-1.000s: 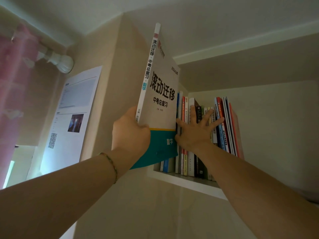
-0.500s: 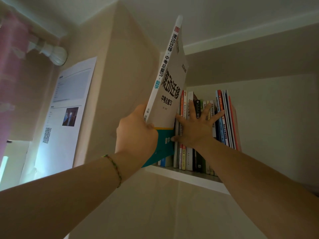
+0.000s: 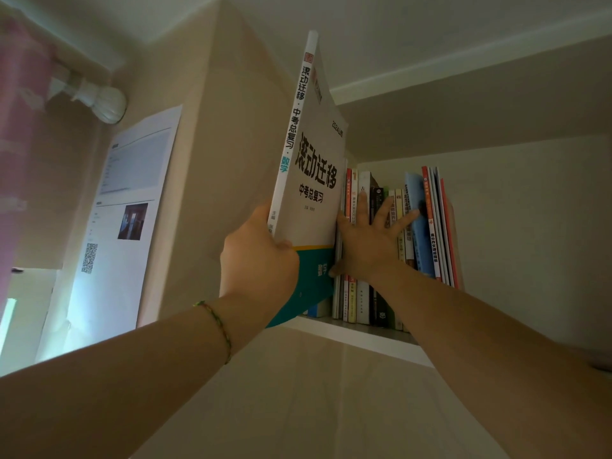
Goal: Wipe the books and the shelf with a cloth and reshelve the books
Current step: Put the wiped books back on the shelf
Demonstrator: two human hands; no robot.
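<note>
My left hand [image 3: 258,263] grips a large white and teal book [image 3: 311,180] by its spine, upright and tilted, at the left end of a high shelf [image 3: 361,339]. Its lower corner reaches the shelf's front edge, in front of the books at the left end. A row of upright books [image 3: 427,226] fills the left part of the shelf. My right hand [image 3: 371,240] presses flat with spread fingers against their spines, right beside the held book. No cloth is in view.
The cabinet's side panel [image 3: 212,160] rises left of the shelf, with a printed sheet [image 3: 126,207] stuck on the wall beyond it. A pink curtain [image 3: 20,127] and white rod end [image 3: 106,104] hang far left. Right of the book row lies bare shelf space [image 3: 530,226].
The held book has moved right and closer to the shelf opening, turning more edge-on. My right hand has stayed pressed on the book spines.
</note>
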